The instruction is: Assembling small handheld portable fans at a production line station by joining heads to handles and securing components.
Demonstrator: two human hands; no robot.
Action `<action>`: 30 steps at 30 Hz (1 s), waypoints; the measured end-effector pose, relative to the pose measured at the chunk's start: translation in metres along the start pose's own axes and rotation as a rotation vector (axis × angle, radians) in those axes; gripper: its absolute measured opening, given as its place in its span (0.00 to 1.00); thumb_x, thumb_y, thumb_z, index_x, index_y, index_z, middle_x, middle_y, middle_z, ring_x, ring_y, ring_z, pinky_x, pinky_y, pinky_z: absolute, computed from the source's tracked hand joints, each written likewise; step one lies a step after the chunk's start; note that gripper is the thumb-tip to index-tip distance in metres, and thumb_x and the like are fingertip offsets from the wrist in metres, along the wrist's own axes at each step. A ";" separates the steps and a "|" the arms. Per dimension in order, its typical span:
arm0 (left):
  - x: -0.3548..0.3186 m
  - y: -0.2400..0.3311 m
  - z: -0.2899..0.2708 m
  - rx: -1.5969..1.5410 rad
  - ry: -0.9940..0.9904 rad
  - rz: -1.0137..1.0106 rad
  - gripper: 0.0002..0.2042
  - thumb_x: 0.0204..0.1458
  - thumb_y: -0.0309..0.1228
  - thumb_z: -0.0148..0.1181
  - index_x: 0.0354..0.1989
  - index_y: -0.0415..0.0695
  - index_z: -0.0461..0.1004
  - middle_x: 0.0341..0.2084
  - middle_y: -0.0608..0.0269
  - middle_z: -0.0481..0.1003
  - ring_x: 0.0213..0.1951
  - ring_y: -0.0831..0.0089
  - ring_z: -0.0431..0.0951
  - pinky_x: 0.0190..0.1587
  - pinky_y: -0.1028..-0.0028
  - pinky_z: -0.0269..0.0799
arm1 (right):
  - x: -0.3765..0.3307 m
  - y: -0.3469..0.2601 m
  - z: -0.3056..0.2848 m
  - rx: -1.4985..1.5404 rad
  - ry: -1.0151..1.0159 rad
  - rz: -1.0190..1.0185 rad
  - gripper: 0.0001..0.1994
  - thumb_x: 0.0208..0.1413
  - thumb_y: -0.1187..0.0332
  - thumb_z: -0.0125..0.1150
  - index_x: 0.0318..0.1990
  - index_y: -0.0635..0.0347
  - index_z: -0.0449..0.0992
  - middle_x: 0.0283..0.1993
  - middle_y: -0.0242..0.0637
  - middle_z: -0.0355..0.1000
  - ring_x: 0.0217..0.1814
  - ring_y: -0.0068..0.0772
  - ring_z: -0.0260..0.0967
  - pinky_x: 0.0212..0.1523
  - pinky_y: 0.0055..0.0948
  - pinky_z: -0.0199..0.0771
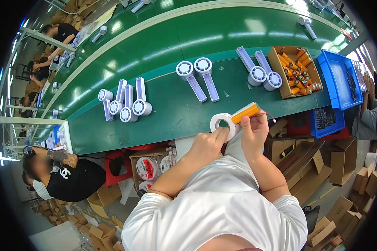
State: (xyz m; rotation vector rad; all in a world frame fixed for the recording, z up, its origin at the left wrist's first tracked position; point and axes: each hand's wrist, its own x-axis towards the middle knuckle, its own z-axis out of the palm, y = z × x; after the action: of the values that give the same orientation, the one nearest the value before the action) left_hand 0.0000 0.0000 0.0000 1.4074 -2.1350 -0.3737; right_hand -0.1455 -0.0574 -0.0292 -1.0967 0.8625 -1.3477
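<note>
My left hand (208,144) grips a roll of white tape (214,124) at the table's near edge, its fingers at the roll's lower side and core. An orange cylindrical battery (246,113) is in my right hand (256,133), pinched between thumb and fingers, with a thin red wire trailing to the right. The battery's left end meets or overlaps the tape roll; whether tape is stuck to it I cannot tell. Beyond my hands, two white handheld-fan housings (203,66) lie on the green table (167,117), their long handle troughs toward me.
More fan housings (129,113) lie to the left and two others (256,75) to the right. A cardboard box (287,90) of orange batteries stands beside a blue tray (331,71). A lower blue bin (337,129) holds dark parts. One person (77,178) sits at left, another (366,119) at right.
</note>
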 end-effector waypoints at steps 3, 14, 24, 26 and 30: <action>0.001 0.001 0.006 0.009 0.025 -0.019 0.17 0.38 0.19 0.57 0.41 0.33 0.68 0.30 0.52 0.75 0.21 0.59 0.78 0.21 0.65 0.73 | -0.002 0.007 0.004 0.045 0.138 -0.139 0.17 0.59 0.66 0.63 0.49 0.66 0.65 0.43 0.35 0.71 0.43 0.22 0.70 0.46 0.21 0.70; -0.053 -0.014 0.021 -0.185 -0.519 -0.213 0.21 0.42 0.20 0.56 0.49 0.40 0.65 0.31 0.48 0.78 0.30 0.46 0.79 0.32 0.54 0.74 | 0.081 0.023 -0.069 0.149 -0.048 0.050 0.11 0.58 0.71 0.62 0.44 0.66 0.69 0.39 0.33 0.72 0.38 0.21 0.72 0.39 0.20 0.75; -0.147 -0.082 0.070 0.184 -0.469 -0.443 0.26 0.48 0.36 0.65 0.53 0.40 0.63 0.45 0.46 0.72 0.35 0.46 0.79 0.35 0.56 0.77 | 0.081 0.048 -0.084 0.081 -0.247 0.176 0.15 0.55 0.72 0.66 0.47 0.68 0.70 0.41 0.34 0.73 0.40 0.21 0.71 0.43 0.21 0.73; -0.146 -0.077 0.064 0.139 -0.477 -0.432 0.29 0.46 0.40 0.67 0.53 0.40 0.64 0.51 0.50 0.66 0.37 0.47 0.79 0.36 0.57 0.77 | 0.081 0.047 -0.085 0.095 -0.233 0.194 0.14 0.54 0.73 0.66 0.46 0.68 0.70 0.41 0.34 0.73 0.41 0.21 0.70 0.44 0.21 0.72; -0.127 -0.057 0.053 0.178 -0.411 -0.478 0.27 0.45 0.41 0.68 0.51 0.42 0.67 0.49 0.54 0.68 0.35 0.52 0.80 0.35 0.61 0.78 | 0.081 0.048 -0.089 0.143 -0.233 0.197 0.13 0.54 0.74 0.66 0.44 0.68 0.71 0.41 0.34 0.72 0.42 0.21 0.70 0.45 0.21 0.72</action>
State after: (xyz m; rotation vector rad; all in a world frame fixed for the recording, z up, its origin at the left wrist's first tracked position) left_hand 0.0498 0.0882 -0.1088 2.1012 -2.1600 -0.7209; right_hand -0.2088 -0.1515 -0.0915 -1.0064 0.6737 -1.0769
